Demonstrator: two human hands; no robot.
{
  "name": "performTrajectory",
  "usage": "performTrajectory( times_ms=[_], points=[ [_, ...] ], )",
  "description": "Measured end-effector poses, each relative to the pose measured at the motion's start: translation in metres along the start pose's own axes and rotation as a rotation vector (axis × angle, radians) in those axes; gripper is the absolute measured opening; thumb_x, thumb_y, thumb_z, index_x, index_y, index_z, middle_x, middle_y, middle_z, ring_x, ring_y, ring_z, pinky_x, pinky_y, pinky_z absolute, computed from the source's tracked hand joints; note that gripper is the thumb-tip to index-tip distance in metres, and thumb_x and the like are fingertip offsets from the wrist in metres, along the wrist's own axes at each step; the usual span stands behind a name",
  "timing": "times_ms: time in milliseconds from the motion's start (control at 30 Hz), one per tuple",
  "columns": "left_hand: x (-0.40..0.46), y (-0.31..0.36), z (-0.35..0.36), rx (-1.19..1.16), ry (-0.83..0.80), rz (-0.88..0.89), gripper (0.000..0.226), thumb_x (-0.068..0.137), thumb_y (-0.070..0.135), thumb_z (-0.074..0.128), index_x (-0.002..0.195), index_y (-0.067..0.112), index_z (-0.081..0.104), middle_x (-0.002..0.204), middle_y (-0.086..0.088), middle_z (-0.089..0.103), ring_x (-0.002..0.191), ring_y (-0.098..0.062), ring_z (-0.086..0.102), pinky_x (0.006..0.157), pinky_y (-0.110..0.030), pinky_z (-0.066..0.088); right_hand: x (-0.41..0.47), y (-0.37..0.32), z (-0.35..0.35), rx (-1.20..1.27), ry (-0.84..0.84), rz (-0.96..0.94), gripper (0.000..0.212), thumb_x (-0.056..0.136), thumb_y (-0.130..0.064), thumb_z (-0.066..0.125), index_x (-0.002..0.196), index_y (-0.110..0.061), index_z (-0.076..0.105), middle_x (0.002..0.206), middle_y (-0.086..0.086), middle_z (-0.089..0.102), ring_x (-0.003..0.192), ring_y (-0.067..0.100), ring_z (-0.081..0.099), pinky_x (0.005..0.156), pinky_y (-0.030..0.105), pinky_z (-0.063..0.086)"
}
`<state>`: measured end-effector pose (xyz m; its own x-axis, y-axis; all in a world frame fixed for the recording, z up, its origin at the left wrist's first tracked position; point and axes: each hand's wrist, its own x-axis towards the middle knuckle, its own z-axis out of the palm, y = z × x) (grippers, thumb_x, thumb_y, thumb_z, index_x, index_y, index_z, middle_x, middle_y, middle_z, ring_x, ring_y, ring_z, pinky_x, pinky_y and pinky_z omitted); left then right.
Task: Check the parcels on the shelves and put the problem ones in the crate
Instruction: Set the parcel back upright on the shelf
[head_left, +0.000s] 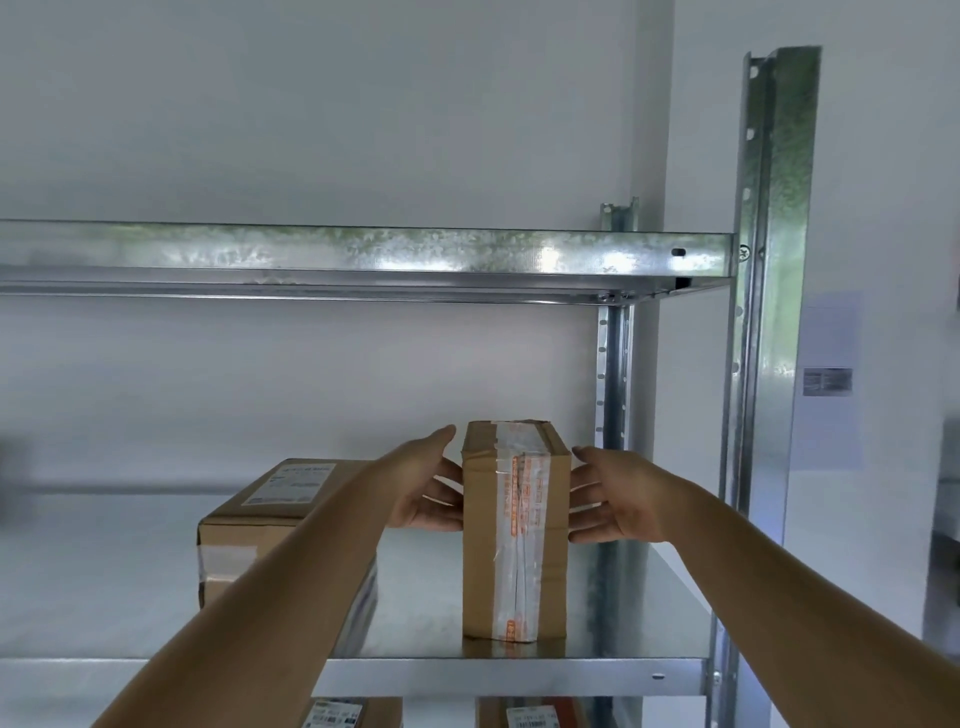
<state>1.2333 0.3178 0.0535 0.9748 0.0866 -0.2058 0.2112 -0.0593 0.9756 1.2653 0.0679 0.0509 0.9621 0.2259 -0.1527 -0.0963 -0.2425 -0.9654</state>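
A tall cardboard parcel (514, 530) stands upright on the metal shelf (519, 675), sealed with clear and orange-printed tape down its front. My left hand (426, 488) is at its left side and my right hand (613, 499) at its right side, both with straight fingers at or just touching the box walls. A second, wider parcel (244, 530) with a white label on top sits to the left, partly hidden behind my left forearm. The crate is out of view.
An upper shelf (363, 254) runs overhead. Steel uprights (769, 312) stand at the right, with a rear post (615, 415) close behind the tall parcel. On the shelf below, the tops of two more labelled parcels (337, 717) (535, 717) show. The wall is behind.
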Motion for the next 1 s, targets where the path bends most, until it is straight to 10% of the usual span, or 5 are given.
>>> performTrajectory(
  times_ms=[267,700,1000],
  points=[
    [-0.006,-0.006,0.014,-0.167,-0.051,0.061,0.074,0.1,0.067,0.05,0.125,-0.001,0.065,0.116,-0.024,0.074,0.104,-0.038,0.075,0.084,-0.054,0.064,-0.002,-0.013,-0.005,0.006,-0.003,-0.1,0.071,0.09,-0.075,0.053,0.116,-0.011,0.069,0.101,0.015,0.08,0.1,0.037,0.075,0.084,0.048,0.06],
    [0.0,-0.049,0.019,-0.607,-0.203,0.045,0.088,0.092,0.082,0.041,0.151,0.017,0.041,0.144,-0.034,0.053,0.129,-0.052,0.056,0.11,-0.066,0.044,-0.003,-0.021,-0.007,-0.543,-0.127,-0.429,0.04,0.097,-0.04,0.069,0.135,-0.027,0.067,0.117,-0.008,0.076,0.106,0.014,0.073,0.098,0.033,0.058],
    [0.002,-0.097,0.018,-0.382,-0.162,-0.012,0.043,0.104,0.041,0.055,0.135,0.012,0.061,0.132,-0.022,0.067,0.122,-0.042,0.066,0.112,-0.058,0.046,-0.002,0.014,0.002,-0.912,-0.171,-0.532,0.05,0.1,-0.03,0.064,0.149,-0.031,0.054,0.129,-0.008,0.066,0.116,0.012,0.063,0.107,0.04,0.05]
  ],
)
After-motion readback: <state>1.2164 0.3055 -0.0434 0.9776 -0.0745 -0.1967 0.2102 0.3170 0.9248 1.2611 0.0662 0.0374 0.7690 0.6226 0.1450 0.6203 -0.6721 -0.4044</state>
